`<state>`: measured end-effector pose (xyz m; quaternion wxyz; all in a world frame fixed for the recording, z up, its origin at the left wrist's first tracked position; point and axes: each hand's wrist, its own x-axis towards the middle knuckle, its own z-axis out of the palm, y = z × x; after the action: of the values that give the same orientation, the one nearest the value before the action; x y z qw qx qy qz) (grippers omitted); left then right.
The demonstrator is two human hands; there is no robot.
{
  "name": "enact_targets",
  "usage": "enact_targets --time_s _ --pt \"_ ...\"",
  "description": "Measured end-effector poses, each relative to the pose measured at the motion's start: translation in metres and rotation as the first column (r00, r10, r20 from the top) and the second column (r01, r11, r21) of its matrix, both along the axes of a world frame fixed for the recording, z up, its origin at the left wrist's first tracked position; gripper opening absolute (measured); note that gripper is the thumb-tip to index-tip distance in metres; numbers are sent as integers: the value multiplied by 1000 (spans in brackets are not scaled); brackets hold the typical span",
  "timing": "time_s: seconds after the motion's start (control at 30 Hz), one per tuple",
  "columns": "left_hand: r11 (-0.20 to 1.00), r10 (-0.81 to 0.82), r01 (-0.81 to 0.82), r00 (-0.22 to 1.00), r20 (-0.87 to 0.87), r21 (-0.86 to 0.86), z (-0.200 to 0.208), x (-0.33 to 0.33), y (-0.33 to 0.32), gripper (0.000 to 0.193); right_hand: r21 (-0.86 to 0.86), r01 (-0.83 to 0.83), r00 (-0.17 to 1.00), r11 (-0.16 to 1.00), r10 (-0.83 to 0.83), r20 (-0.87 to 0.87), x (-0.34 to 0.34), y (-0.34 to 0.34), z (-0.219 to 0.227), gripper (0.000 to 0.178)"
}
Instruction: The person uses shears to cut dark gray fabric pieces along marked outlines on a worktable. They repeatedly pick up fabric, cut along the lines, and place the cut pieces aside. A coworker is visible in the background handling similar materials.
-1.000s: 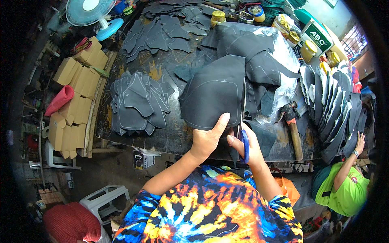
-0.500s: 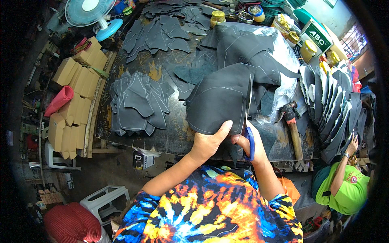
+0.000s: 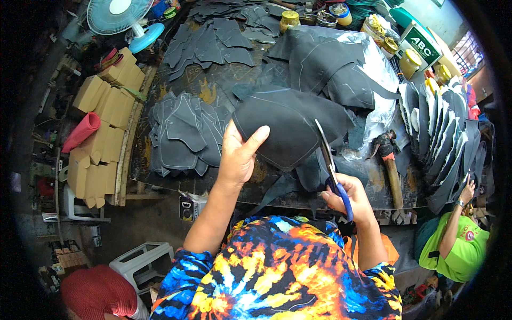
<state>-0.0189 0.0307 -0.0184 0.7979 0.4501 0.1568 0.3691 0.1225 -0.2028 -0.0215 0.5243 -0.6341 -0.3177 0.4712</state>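
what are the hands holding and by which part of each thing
The left hand holds a black sheet by its left edge, thumb on top; the right hand holds scissors by their blue handles.

Pale wall (image 3: 425,13), bright barred window (image 3: 468,52), white stool (image 3: 125,262), dim floor (image 3: 157,218)

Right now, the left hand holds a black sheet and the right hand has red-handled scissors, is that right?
Not quite: the head view shows the scissors have blue handles. The right hand does have them, and the left hand holds a black sheet.
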Motion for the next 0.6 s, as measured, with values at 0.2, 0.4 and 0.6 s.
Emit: enact_targets --time_s 0.2,0.4,0.6 --pt "742 446 -351 895 -29 571 3 9 -9 114 8 -35 996 999 36 -81 -10 0 -10 23" --pt "609 443 -271 896 -36 746 14 8 -5 117 122 -98 989 988 110 -99 -4 6 -5 24" --pt "732 321 -211 945 -54 648 19 7 -2 114 41 -46 999 998 47 -10 -9 8 -6 24"
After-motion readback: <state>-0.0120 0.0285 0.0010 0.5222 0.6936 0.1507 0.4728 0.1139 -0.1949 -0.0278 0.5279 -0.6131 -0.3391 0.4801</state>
